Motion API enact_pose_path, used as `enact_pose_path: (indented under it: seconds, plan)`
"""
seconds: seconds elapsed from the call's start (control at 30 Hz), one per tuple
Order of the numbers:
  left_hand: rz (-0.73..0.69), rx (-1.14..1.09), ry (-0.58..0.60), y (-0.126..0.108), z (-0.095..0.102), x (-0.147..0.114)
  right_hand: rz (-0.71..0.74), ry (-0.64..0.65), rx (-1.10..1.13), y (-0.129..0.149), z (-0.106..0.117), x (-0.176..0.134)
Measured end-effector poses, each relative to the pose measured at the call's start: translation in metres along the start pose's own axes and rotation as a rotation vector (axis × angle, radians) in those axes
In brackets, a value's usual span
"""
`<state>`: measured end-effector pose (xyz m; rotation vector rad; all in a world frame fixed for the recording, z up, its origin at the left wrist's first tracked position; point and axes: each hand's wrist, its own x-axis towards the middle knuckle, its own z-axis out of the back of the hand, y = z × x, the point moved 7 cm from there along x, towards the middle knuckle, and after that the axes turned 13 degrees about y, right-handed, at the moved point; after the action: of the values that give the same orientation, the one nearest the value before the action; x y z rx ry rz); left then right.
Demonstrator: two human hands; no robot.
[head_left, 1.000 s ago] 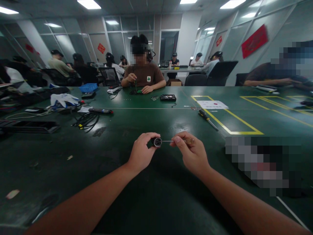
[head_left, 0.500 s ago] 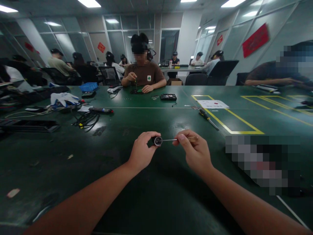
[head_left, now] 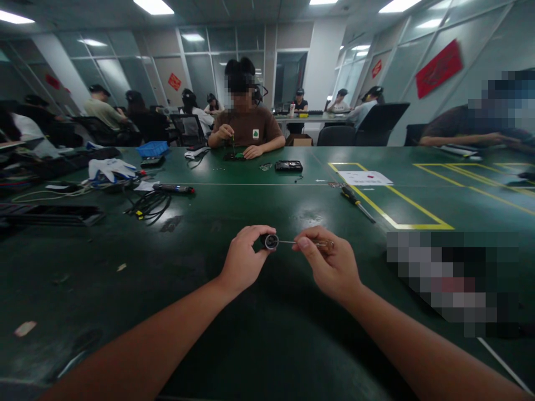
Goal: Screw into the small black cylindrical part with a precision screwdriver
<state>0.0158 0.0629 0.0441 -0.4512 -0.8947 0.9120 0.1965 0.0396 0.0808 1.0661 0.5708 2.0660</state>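
My left hand is closed, thumb and fingers pinching a small dark cylindrical part with a pale ring at its open end. A small screwdriver with a see-through, amber-tinted handle is gripped in my right hand. Its thin metal shaft points left and meets the mouth of the cylindrical part; whether the tip touches anything inside is too small to tell. Both hands are held above the green table. Beyond my right hand lies a larger black-and-yellow screwdriver.
Coiled black cable, white gloves and a blue bin are on the left. A black device and a white sheet lie farther back. Across the table a person works on a green board. A blurred-out object sits right.
My right hand's fingers have shifted slightly left along the screwdriver, and less of its shaft shows. My left hand keeps the cylindrical part in nearly the same place.
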Motion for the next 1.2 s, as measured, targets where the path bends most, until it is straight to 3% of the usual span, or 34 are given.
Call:
enact_pose_path:
  seconds: [0.87,1.1,1.2]
  plan:
    - [-0.017,0.003,0.007,0.000,0.001,0.000,0.065,0.017,-0.116,0.009,-0.001,-0.001]
    - [-0.025,0.016,0.007,-0.003,0.001,0.000,-0.076,-0.067,0.169,-0.011,0.004,0.002]
    - [-0.027,0.023,0.007,-0.003,0.001,0.000,-0.064,-0.084,0.153,-0.012,0.005,0.000]
